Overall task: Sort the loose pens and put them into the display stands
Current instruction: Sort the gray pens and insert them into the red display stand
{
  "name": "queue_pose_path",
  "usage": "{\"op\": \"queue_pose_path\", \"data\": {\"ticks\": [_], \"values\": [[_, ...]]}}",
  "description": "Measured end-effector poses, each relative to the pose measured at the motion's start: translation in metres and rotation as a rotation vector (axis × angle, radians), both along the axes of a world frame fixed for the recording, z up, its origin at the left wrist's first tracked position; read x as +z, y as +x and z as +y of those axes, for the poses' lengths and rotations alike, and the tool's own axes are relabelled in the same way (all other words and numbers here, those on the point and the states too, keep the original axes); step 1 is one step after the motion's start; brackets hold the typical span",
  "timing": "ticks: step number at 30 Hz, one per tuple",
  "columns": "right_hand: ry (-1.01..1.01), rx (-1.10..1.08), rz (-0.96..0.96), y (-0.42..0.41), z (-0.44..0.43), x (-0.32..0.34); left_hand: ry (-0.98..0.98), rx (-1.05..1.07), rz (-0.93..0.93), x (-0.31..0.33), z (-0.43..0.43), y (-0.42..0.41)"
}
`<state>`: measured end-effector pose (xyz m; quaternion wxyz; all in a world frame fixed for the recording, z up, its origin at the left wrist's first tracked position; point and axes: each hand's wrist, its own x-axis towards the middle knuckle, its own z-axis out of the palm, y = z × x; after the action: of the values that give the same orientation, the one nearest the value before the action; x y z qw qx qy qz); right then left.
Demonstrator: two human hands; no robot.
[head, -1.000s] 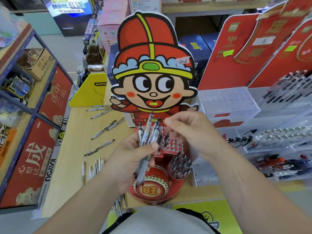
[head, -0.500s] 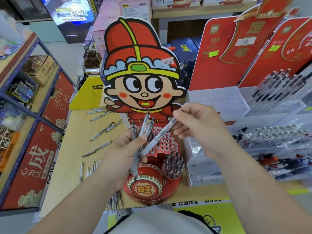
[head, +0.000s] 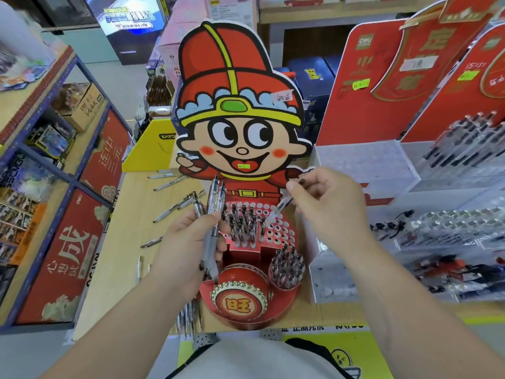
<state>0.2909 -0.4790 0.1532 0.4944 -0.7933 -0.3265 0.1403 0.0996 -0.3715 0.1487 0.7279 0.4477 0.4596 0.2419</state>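
Observation:
My left hand (head: 188, 242) grips a bundle of clear pens (head: 211, 209), tips down, in front of the red cartoon display stand (head: 240, 127). My right hand (head: 330, 212) pinches a single clear pen (head: 278, 209) slanted down-left, its tip just above the stand's perforated red panel (head: 276, 228). Several pens stand in that panel's left holes (head: 243, 222). A round red cup (head: 287, 266) at the stand's front right is full of pens. More loose pens (head: 175, 206) lie on the wooden table (head: 128, 242) to the left.
White and clear pen display stands (head: 363, 160) with red backboards stand at the right, several holding dark pens. A yellow box (head: 153, 149) sits behind the table. Blue metal shelving (head: 54, 160) with boxes and red posters lines the left.
My right hand pulled one pen out of the bundle, carried it right and tilted it tip-down over the perforated panel. My left hand kept the rest of the bundle.

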Motion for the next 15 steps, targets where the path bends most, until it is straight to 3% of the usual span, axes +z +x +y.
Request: {"op": "queue_pose_path", "data": {"ticks": [15], "values": [[-0.121,0.093,-0.061,-0.001,0.009,-0.019,-0.037,-0.015,0.009,-0.017,0.008,-0.008]]}}
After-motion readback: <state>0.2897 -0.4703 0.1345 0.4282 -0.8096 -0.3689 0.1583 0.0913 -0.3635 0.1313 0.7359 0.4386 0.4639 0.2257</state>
